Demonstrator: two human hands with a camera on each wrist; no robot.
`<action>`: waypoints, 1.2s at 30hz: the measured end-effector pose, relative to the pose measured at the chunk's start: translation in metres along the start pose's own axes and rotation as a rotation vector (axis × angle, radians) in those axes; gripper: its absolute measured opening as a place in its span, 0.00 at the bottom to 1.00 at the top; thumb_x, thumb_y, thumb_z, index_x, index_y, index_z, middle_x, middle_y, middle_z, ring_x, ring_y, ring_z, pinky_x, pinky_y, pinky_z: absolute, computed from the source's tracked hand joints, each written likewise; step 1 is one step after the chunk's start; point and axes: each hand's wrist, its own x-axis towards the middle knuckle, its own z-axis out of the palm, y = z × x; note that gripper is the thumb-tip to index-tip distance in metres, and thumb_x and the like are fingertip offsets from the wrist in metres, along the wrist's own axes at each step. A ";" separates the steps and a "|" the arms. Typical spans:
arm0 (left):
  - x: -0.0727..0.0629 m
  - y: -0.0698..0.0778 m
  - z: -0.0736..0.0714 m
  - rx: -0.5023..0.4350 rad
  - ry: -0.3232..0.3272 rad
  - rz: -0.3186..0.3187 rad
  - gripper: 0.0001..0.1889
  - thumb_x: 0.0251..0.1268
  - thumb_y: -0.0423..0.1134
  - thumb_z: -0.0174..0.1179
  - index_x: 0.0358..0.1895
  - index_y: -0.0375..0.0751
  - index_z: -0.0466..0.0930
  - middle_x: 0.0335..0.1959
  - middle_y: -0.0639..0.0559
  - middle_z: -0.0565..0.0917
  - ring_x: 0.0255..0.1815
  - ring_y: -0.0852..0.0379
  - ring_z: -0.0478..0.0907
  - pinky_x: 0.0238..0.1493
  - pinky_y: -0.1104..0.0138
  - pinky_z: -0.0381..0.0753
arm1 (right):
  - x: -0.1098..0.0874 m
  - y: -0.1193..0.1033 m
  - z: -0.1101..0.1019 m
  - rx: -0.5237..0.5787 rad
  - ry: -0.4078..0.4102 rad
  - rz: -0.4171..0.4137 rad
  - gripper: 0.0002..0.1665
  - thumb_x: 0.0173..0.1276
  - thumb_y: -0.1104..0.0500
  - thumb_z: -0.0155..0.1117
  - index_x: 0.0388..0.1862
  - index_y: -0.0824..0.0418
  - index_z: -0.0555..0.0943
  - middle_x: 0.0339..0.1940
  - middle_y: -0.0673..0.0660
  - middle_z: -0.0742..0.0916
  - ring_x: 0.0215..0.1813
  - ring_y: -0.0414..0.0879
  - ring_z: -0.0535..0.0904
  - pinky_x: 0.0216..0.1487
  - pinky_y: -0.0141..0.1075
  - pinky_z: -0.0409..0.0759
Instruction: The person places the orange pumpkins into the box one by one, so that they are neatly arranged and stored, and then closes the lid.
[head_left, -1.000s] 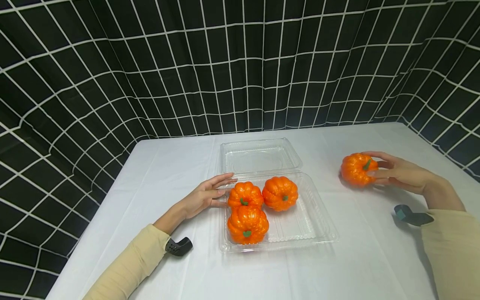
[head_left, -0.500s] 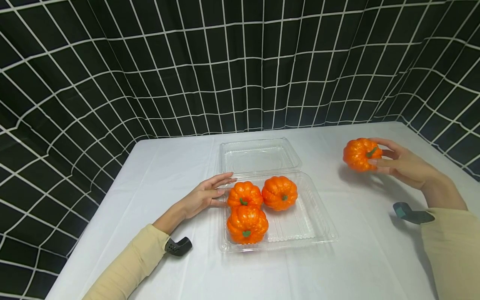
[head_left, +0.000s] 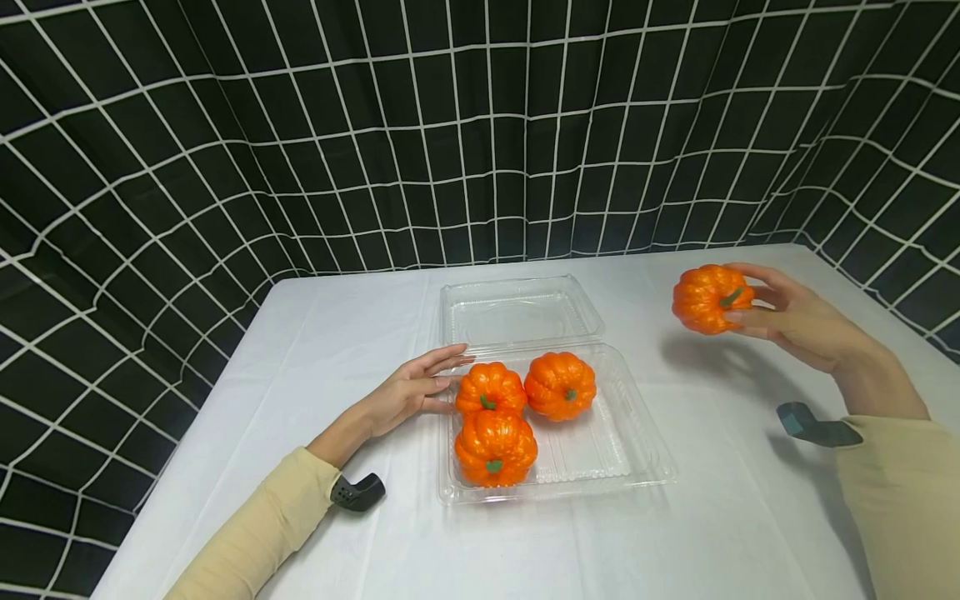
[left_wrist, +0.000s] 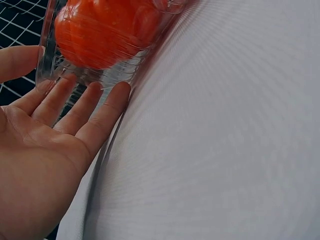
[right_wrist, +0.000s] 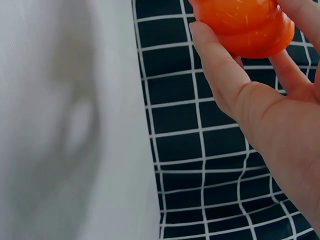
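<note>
My right hand (head_left: 806, 325) holds an orange toy pumpkin (head_left: 711, 300) with a green stem above the table at the right, its shadow falling below. In the right wrist view, fingers (right_wrist: 220, 65) spread around the same pumpkin (right_wrist: 245, 27). A clear plastic clamshell box (head_left: 600, 450) lies opened in the middle, with three more pumpkins inside: two along its left side (head_left: 491, 392) and one at the back (head_left: 560, 386). My left hand (head_left: 408, 392) touches the box's left wall with extended fingers; the left wrist view shows its fingertips (left_wrist: 120, 92) right at the plastic.
The box's lid (head_left: 521, 312) lies folded back behind the base. A white cloth (head_left: 360, 533) covers the table. Black curtains (head_left: 480, 133) with a white grid stand behind and at both sides. Dark wrist devices (head_left: 358, 493) stick out from both sleeves.
My right hand has lifted the pumpkin off the table, first up and away, then slightly left. The left hand and the box stay in place.
</note>
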 end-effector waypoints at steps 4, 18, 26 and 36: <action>0.000 -0.001 -0.001 0.001 -0.007 0.004 0.30 0.71 0.30 0.43 0.74 0.32 0.47 0.73 0.39 0.56 0.68 0.43 0.61 0.57 0.52 0.74 | 0.000 -0.007 0.007 -0.022 -0.024 -0.010 0.41 0.69 0.63 0.59 0.74 0.43 0.54 0.59 0.51 0.66 0.52 0.37 0.72 0.48 0.30 0.79; 0.002 -0.001 -0.002 0.010 -0.009 -0.010 0.30 0.71 0.31 0.43 0.74 0.32 0.46 0.73 0.40 0.55 0.67 0.44 0.61 0.57 0.53 0.74 | -0.005 -0.037 0.038 -0.008 -0.115 -0.183 0.38 0.66 0.70 0.59 0.72 0.53 0.59 0.61 0.53 0.70 0.54 0.41 0.75 0.48 0.31 0.79; 0.002 0.000 0.000 0.005 -0.009 -0.009 0.30 0.71 0.30 0.43 0.74 0.32 0.46 0.73 0.39 0.56 0.67 0.43 0.61 0.57 0.52 0.74 | -0.010 -0.050 0.051 -0.014 -0.146 -0.246 0.39 0.65 0.72 0.60 0.72 0.55 0.61 0.60 0.55 0.73 0.54 0.42 0.76 0.48 0.32 0.79; 0.002 -0.001 -0.001 0.003 -0.016 -0.004 0.31 0.71 0.31 0.43 0.74 0.32 0.46 0.73 0.39 0.55 0.67 0.41 0.62 0.57 0.52 0.73 | -0.018 -0.068 0.069 0.008 -0.237 -0.338 0.40 0.62 0.76 0.60 0.71 0.57 0.63 0.61 0.53 0.74 0.53 0.44 0.77 0.46 0.36 0.81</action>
